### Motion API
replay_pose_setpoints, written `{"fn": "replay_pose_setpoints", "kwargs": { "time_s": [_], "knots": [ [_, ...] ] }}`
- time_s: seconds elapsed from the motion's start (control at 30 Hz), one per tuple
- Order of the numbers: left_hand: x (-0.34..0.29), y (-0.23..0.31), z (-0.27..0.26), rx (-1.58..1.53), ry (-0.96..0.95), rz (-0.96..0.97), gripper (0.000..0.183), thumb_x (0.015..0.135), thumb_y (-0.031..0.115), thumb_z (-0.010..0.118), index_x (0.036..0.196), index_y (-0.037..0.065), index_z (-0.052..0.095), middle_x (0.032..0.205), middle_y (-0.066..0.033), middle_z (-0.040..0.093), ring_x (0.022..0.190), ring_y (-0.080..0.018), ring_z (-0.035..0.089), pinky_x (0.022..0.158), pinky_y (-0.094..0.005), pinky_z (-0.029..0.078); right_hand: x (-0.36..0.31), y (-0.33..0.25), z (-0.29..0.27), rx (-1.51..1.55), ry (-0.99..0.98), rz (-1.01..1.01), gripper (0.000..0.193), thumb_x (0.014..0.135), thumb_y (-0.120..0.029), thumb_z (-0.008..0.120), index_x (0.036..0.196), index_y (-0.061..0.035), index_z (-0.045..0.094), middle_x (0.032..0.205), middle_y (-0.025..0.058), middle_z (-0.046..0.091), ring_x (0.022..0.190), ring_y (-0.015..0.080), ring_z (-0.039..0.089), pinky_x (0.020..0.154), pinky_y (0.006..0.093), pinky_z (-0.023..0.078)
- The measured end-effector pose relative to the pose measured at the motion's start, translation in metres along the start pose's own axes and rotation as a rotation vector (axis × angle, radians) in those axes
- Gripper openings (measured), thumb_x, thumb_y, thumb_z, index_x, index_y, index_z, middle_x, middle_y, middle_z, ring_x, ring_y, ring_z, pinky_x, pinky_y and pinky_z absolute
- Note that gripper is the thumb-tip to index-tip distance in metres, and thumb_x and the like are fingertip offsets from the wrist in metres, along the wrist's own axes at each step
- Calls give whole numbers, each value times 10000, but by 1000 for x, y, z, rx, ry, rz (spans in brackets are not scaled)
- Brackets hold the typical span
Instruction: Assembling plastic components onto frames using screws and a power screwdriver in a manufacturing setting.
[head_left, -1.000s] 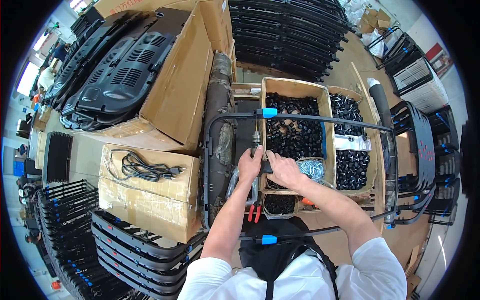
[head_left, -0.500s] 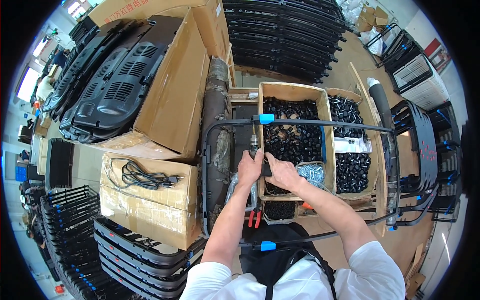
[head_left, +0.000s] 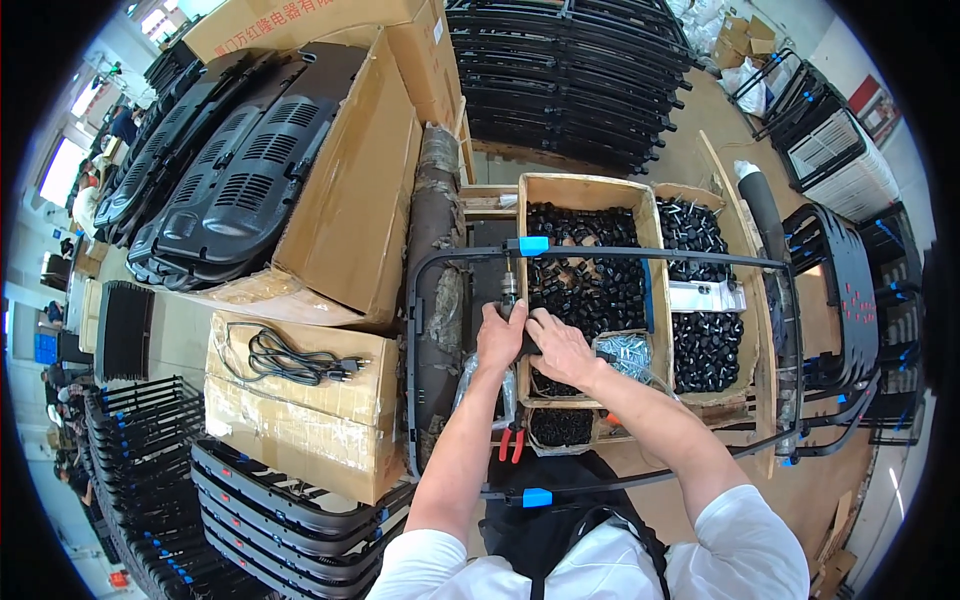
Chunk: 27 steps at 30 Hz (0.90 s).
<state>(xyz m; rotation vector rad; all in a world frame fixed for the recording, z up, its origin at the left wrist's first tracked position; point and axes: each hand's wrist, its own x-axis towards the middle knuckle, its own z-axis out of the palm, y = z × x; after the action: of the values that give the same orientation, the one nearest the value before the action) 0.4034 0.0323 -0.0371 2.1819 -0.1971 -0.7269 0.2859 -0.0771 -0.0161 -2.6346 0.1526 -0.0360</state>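
A black rectangular tube frame [head_left: 640, 251] with blue clips lies across the work bench in front of me. My left hand [head_left: 500, 338] is closed around the front of a power screwdriver [head_left: 510, 284], just behind its metal chuck. The bit points away from me and meets the far bar of the frame beside a blue clip [head_left: 534, 246]. My right hand [head_left: 562, 347] is wrapped round the dark rear body of the same tool, which the fingers mostly hide. Red-handled pliers [head_left: 511, 444] hang below my left hand.
A wooden bin [head_left: 590, 184] with compartments of black knobs, bolts and silver screws [head_left: 624, 352] sits under the frame. A wrapped roller [head_left: 436, 200] runs along the left. Beyond it are a carton [head_left: 345, 190] of black plastic covers and a box with a coiled cord [head_left: 285, 355]. Stacked frames surround the bench.
The view has shifted slightly, so the scene sits a little lower. Both hands keep their hold on the power screwdriver, and its bit stays at the far bar.
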Motion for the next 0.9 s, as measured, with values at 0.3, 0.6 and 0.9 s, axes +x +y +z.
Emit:
{"fn": "replay_pose_setpoints", "kwargs": {
  "time_s": [0.3,0.6,0.9],
  "knots": [
    [-5,-5,-5,84,65,13,870,850,689,718,1279,-59,605,1183,-293,721,1160,-438,690,1012,-480,517,-7,-8,-1,-1,-27,32,503,761,-138,812,1153,-3,527,1227,178,506,1130,394,619,871,492,575],
    [-15,-4,-9,197,89,57,729,870,643,707,1190,-11,656,1095,-275,744,1094,-436,708,948,-499,534,-16,-13,1,-37,-32,12,559,759,-153,830,1202,-11,521,1240,191,500,1118,385,624,851,490,589],
    [-31,0,13,262,88,185,672,896,631,668,1075,-17,660,1006,-282,744,1009,-470,712,899,-532,540,-43,-3,-10,-91,-81,132,614,779,-254,841,1220,7,502,1029,204,681,995,393,710,861,471,599]
  ]
}}
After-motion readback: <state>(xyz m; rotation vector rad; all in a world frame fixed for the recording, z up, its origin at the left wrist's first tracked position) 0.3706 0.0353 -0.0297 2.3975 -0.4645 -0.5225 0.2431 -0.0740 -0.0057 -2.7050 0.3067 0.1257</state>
